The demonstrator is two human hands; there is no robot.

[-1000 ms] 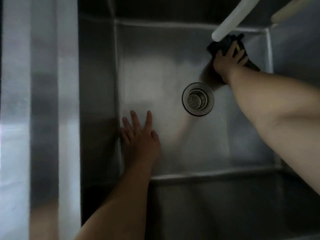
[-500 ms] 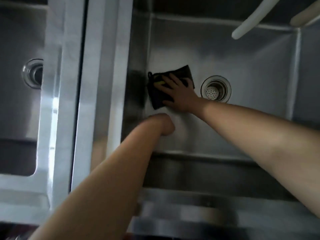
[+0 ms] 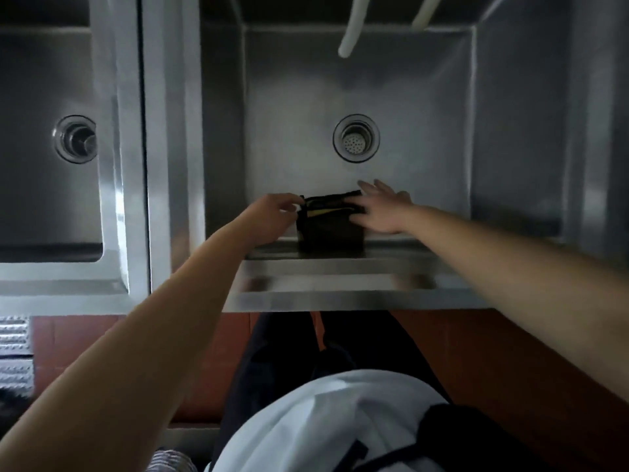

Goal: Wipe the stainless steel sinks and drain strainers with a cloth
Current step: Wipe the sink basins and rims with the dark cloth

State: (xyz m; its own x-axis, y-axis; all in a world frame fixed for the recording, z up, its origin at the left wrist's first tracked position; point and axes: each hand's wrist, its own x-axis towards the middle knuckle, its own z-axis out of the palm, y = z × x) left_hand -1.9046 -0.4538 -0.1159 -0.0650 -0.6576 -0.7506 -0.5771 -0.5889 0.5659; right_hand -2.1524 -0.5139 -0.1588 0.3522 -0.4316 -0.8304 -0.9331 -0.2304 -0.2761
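Note:
A dark cloth [image 3: 328, 229] with a yellow streak lies against the near wall of the right stainless steel sink [image 3: 510, 131]. My left hand [image 3: 275, 207] pinches the cloth's upper left corner. My right hand [image 3: 381, 207] is blurred, fingers spread, resting on the cloth's right edge. The round drain strainer [image 3: 355, 143] sits on the sink floor just beyond both hands. A second sink [image 3: 34, 199] at the left has its own drain strainer [image 3: 75, 139].
Two pale hoses or spouts [image 3: 352, 28] hang over the back of the right sink. A steel divider [image 3: 160, 148] separates the two basins. Below the front rim [image 3: 340, 294] I see red floor tiles, my dark trousers and white top.
The view pulled back, showing both sinks. The cloth went from the far right corner to the left wall, then to the near wall. My left hand came off the sink floor onto the cloth.

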